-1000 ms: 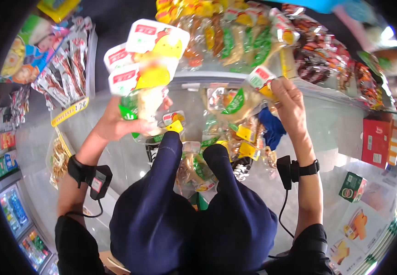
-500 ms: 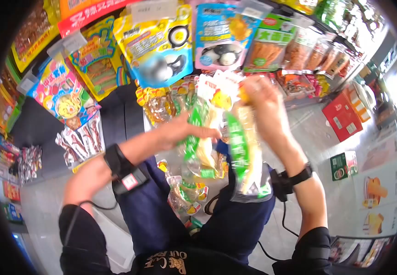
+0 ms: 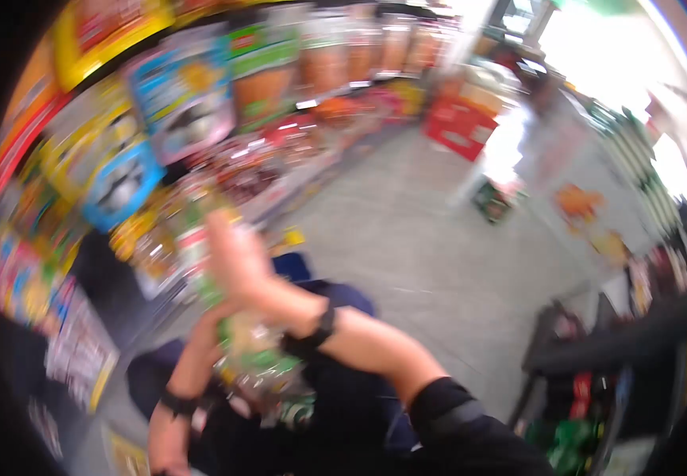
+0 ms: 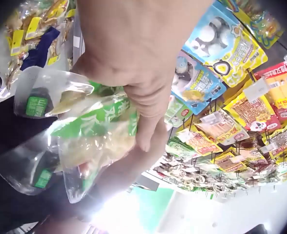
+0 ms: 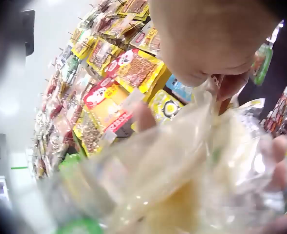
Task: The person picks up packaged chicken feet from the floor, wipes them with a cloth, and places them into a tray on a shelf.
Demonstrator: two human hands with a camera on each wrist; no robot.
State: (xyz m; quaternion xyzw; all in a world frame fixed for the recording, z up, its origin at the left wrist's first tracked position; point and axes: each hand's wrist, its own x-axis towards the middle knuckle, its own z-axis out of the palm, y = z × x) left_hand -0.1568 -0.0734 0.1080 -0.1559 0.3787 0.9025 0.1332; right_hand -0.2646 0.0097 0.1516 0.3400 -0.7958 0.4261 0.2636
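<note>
Both hands are close together at the left of the head view, over the lap. My left hand [image 4: 129, 68] grips several clear plastic snack packets [image 4: 97, 126] with green printing and pale food inside. The lower ends of the packets [image 3: 260, 361] hang below the hands, toward the body. Just above it, my right hand [image 3: 236, 254] is at the upper part of the bundle, beside the header cards. In the right wrist view its fingers pinch the top of a clear packet [image 5: 209, 161], and the left hand's fingertips [image 5: 279, 163] show around the bundle.
Hanging snack bags [image 3: 192, 95] line the rack in front. Loose packets and a dark blue cloth [image 4: 41, 48] lie below. A red box [image 3: 461, 127] stands farther back on the grey floor [image 3: 431, 238], and a dark crate-like holder [image 3: 573, 397] is at lower right.
The view has swung to the right and is blurred. The hands have come together, and the right hand's packet, held apart half a second ago, is now against the left hand's bundle.
</note>
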